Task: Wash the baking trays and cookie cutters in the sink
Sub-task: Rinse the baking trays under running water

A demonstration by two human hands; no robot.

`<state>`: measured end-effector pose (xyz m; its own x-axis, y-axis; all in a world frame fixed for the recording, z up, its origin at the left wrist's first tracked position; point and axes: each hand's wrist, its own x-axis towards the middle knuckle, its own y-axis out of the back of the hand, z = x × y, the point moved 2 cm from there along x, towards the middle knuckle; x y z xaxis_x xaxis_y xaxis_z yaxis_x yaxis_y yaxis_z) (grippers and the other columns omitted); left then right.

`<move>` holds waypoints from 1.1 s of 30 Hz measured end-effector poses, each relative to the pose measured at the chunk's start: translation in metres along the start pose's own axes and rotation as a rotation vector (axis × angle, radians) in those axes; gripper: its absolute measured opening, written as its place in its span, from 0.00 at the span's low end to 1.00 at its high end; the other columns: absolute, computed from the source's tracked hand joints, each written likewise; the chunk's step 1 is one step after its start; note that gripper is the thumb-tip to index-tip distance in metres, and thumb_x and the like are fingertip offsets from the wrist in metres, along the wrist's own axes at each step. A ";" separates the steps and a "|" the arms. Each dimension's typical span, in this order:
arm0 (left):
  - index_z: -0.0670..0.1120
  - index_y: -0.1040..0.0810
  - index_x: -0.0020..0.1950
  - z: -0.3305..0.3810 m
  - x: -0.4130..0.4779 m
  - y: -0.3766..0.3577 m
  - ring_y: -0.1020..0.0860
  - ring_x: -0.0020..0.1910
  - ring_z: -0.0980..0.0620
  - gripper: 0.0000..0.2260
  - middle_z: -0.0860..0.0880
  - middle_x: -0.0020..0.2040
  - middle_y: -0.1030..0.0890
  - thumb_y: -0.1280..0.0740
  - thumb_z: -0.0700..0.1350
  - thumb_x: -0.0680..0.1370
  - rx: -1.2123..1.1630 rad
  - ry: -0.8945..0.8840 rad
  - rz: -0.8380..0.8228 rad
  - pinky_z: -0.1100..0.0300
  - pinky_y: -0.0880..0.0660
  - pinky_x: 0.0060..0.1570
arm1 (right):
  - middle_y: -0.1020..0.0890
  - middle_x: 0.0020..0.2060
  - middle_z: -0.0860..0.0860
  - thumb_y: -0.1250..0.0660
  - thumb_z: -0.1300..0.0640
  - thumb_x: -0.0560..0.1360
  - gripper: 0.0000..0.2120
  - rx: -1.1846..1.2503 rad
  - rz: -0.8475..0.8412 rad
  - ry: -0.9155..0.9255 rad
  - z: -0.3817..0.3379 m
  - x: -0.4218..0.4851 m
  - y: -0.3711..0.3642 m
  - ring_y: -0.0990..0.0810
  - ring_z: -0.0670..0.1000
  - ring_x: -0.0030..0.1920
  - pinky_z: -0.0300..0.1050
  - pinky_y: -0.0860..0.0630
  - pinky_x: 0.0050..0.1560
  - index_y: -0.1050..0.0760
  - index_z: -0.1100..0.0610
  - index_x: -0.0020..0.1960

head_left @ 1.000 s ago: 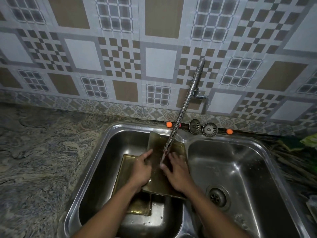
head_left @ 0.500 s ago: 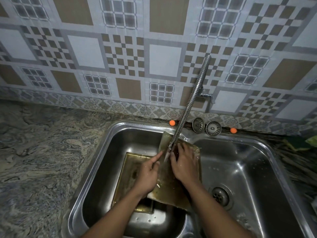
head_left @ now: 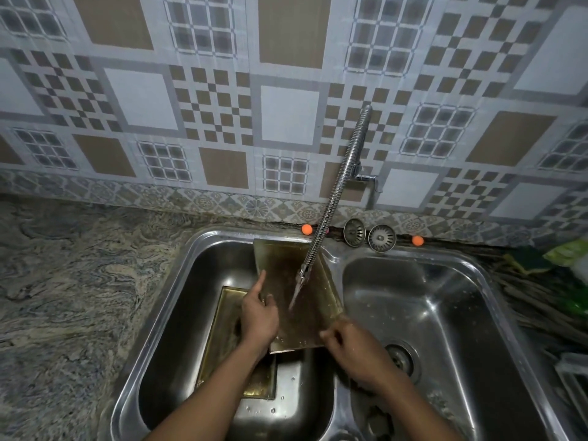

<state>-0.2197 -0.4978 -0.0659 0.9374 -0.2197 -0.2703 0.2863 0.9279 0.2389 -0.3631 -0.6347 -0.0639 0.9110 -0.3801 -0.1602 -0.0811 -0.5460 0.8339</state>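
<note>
A golden-brown baking tray [head_left: 294, 281] leans tilted over the left basin of the steel double sink [head_left: 178, 272], its far edge on the sink rim. Water runs onto it from the flexible metal faucet [head_left: 334, 198]. My left hand [head_left: 259, 316] grips the tray's left edge, index finger stretched along it. My right hand [head_left: 353, 345] holds the tray's near right corner with curled fingers. A second golden tray [head_left: 222, 332] lies flat on the left basin's floor, partly hidden under my left arm. No cookie cutters are visible.
The right basin [head_left: 445, 313] holds only its drain [head_left: 401, 358]. Two metal strainer plugs [head_left: 367, 233] and two orange balls [head_left: 307, 229] sit on the back ledge. A marbled counter [head_left: 63, 297] spreads to the left. Green items and a rack lie at the right edge [head_left: 566, 256].
My right hand slid from the tray's face under the water down to its near right corner. My left hand shifted up along the left edge. The tray now faces the stream uncovered.
</note>
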 end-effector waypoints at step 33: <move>0.61 0.36 0.69 0.048 -0.043 -0.032 0.23 0.54 0.70 0.26 0.64 0.62 0.27 0.36 0.36 0.80 0.024 -0.274 -0.588 0.76 0.28 0.48 | 0.22 0.62 0.46 0.46 0.61 0.83 0.16 1.082 0.334 -0.083 -0.033 0.004 0.008 0.22 0.36 0.58 0.31 0.25 0.51 0.25 0.53 0.65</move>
<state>-0.2594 -0.5326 -0.0176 0.6385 -0.7609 -0.1156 0.7687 0.6229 0.1454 -0.3469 -0.6162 -0.0401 0.7519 -0.6540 -0.0838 -0.6585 -0.7511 -0.0465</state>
